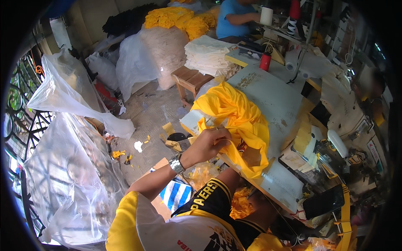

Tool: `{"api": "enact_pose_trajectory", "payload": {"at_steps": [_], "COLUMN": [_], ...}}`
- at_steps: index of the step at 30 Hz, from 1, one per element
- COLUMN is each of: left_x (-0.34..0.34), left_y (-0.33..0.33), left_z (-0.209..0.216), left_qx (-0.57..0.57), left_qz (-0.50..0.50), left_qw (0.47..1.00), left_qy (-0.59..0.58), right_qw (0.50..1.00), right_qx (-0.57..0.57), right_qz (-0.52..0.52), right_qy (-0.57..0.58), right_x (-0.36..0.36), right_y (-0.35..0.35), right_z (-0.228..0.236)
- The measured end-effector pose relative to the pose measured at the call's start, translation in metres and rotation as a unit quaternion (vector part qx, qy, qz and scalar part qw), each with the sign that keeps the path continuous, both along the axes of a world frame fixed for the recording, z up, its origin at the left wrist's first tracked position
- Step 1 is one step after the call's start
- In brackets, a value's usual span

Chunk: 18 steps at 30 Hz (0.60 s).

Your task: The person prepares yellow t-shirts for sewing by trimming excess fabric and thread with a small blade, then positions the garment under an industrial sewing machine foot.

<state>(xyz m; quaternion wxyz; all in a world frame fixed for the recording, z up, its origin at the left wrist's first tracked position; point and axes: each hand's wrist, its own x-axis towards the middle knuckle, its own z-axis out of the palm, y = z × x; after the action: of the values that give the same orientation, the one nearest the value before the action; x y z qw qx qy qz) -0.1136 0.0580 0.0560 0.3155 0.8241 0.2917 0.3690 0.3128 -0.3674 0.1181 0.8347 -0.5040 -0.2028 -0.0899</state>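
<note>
A bunched yellow cloth (234,104) lies over the near left end of the pale worktable and hangs past its front edge. My left hand (209,144), with a metal-band watch on the wrist, comes in from the left and is closed, its fingers pinching the cloth's near edge. Inside a fold of the cloth, a patch of skin that looks like my right hand (252,157) shows behind the yellow edge. Its fingers are hidden, so its grip cannot be made out. A small dark-and-red print peeks out in the same fold.
The worn worktable (272,90) carries a sewing machine (335,142) at right and a red thread cone (265,62). A dark phone (323,201) sits near right. Beyond are a wooden stool (190,79), stacked white cloth (209,54) and a person in blue (236,21). Plastic sheeting (71,175) fills the left.
</note>
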Motion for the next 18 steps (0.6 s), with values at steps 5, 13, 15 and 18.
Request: {"api": "enact_pose_trajectory", "payload": {"at_steps": [5, 13, 15, 18], "left_x": [0.038, 0.004, -0.016, -0.012], "left_y": [-0.009, 0.0, 0.002, -0.002], "left_z": [0.026, 0.012, -0.008, -0.023], "left_qx": [-0.077, 0.0, 0.056, 0.057], "left_qz": [-0.005, 0.032, 0.034, 0.107], "left_qw": [0.99, 0.998, 0.998, 0.993], "left_qy": [-0.114, -0.059, 0.013, -0.008], "right_qw": [0.897, 0.742, 0.815, 0.93], "right_qx": [-0.236, -0.098, -0.015, -0.094], "right_qz": [0.361, 0.569, 0.509, 0.278], "right_qy": [0.1, 0.34, 0.276, 0.22], "right_x": [-0.117, -0.183, -0.123, -0.083], "right_y": [0.173, 0.25, 0.191, 0.109], "right_z": [-0.032, -0.077, -0.07, -0.042]}}
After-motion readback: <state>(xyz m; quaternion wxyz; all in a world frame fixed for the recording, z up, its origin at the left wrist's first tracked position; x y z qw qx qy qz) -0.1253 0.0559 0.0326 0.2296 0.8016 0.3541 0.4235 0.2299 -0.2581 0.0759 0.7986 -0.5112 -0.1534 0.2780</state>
